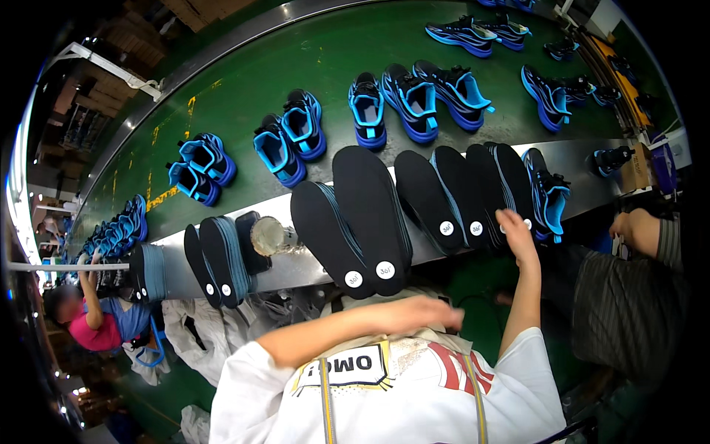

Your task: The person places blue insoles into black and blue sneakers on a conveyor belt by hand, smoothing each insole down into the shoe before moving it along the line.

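Observation:
My right hand is at the heel end of the right-hand stacks of black insoles, its fingers closed on an insole's heel edge beside a round white label. My left hand is in front of my chest, over my white shirt, apart from the insoles. Motion smears its fingers, and nothing shows in it. More black insoles with blue-grey edges lie in stacks on the metal ledge: a large pair in the middle and another pair between that and my right hand.
Black and blue sneakers stand in pairs on the green belt beyond the ledge. One sneaker rests right of the insoles. Smaller insole stacks and a round translucent container are leftward. Co-workers sit at both sides.

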Motion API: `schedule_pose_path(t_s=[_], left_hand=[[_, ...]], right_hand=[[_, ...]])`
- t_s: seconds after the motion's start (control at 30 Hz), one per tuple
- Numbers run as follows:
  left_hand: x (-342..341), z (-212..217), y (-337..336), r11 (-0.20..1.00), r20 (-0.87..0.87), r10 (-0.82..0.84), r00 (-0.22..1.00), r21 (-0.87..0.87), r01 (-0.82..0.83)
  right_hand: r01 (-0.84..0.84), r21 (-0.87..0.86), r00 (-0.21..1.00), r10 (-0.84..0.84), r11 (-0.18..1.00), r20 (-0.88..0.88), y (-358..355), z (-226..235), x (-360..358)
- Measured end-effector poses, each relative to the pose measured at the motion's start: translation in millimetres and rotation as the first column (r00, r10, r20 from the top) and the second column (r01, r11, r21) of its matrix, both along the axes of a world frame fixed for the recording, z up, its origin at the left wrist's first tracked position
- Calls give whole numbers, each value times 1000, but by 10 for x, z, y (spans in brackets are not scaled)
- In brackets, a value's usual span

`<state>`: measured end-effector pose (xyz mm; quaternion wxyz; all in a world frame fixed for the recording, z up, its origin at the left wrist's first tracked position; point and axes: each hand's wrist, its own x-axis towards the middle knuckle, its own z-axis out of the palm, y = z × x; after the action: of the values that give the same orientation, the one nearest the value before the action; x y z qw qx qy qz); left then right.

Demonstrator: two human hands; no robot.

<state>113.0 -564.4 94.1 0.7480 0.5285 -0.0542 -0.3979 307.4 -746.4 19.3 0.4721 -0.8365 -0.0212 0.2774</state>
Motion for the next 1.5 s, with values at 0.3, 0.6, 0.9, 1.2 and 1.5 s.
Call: schedule_pose_path(t_s=[0.3,0.6,0.9,1.2,1.5], left_hand=[[689,-1227,-720,236,-290,953,89,527,-817],[868,-1514,-718,38,-288,953,-94,421,-906],[859,-1171,-1073,19,-481,869,-116,265,-964],[537,568,-751,384,116,918,378,-490,-782],[-1232,1214,1911,-13,455,854,-252,-466,-885]], right_hand=[[-178,20,967,178,984,-182,24,-549,-102],[-55,132,839,118,990,-531,199,-373,-42],[94,432,897,111,897,-427,-224,-168,38],[28,476,1000,-31,879,-1,65,1119,-222],[-310,716,916,399,626,47,2676,1865,-1701]])
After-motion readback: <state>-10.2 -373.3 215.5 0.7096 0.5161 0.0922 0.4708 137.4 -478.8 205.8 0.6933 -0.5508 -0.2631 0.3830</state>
